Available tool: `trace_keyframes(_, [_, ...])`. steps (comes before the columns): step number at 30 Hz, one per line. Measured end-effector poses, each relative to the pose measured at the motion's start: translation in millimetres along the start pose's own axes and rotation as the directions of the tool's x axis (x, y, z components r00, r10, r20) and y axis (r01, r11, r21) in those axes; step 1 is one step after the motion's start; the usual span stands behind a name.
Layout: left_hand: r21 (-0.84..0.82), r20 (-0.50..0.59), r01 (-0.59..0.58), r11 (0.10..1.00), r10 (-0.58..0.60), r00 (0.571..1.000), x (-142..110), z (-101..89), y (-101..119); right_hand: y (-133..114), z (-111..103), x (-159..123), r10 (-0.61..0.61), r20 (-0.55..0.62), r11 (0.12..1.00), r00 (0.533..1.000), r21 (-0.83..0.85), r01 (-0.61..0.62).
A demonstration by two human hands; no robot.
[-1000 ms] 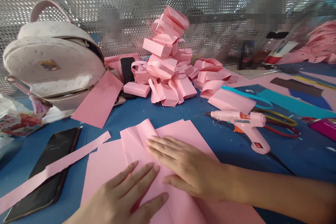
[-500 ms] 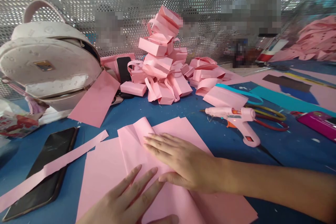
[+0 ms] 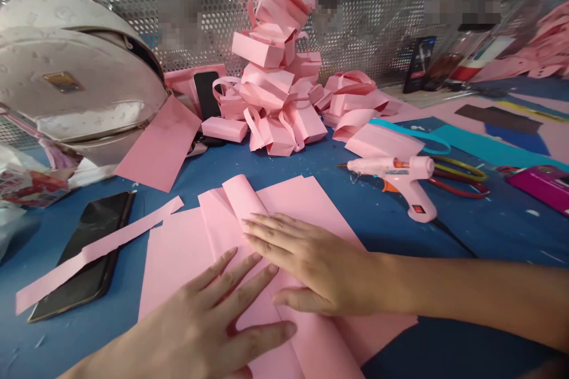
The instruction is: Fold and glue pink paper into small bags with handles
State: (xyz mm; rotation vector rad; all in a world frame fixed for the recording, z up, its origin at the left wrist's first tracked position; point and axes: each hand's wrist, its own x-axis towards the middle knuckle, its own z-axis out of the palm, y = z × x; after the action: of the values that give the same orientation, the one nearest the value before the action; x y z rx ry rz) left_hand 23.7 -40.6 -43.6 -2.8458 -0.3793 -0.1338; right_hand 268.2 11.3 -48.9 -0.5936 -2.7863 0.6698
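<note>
A folded pink sheet of paper [image 3: 245,194] lies on top of more pink paper sheets [image 3: 171,249] in front of me. My right hand [image 3: 311,266] rests flat across the folded part, fingers stretched out to the left. Beside it, my left hand [image 3: 213,308] lies with spread fingers on the same sheet, its fingertips near the right hand's fingers and thumb. Neither hand grips anything. Both palms and part of the sheet beneath them are hidden.
A pink glue gun [image 3: 393,174] lies at the right near pliers [image 3: 460,180]. Small pink paper bags [image 3: 267,86] are heaped behind. At the left are a black phone [image 3: 89,249] under a paper strip [image 3: 128,234] and a white backpack [image 3: 89,106].
The camera view has tipped downward, so things sit higher in the picture. Both hands stay on the folded sheet; the left thumb has come into fuller view, and the fold appears flatter.
</note>
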Motion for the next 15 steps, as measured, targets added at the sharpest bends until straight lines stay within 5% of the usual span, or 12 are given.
trace_keyframes(2, [-0.012, 0.038, -0.019, 1.0, 0.019, 0.999, 1, -5.5, -2, 0, 1, 0, -0.007, -0.008, 1.0, 1.0, -0.001, 0.007])
trace_keyframes(8, [-0.065, -0.106, 0.072, 0.995, -0.078, 0.991, -7, 9.7, 3, 1, 3, -2, 0.0, -0.026, 1.0, 1.0, -0.029, -0.001])
trace_keyframes(15, [-0.069, -0.152, 0.077, 0.995, -0.087, 0.985, -3, 18.3, 16, -1, 3, -1, 0.016, -0.013, 1.0, 1.0, -0.021, -0.016])
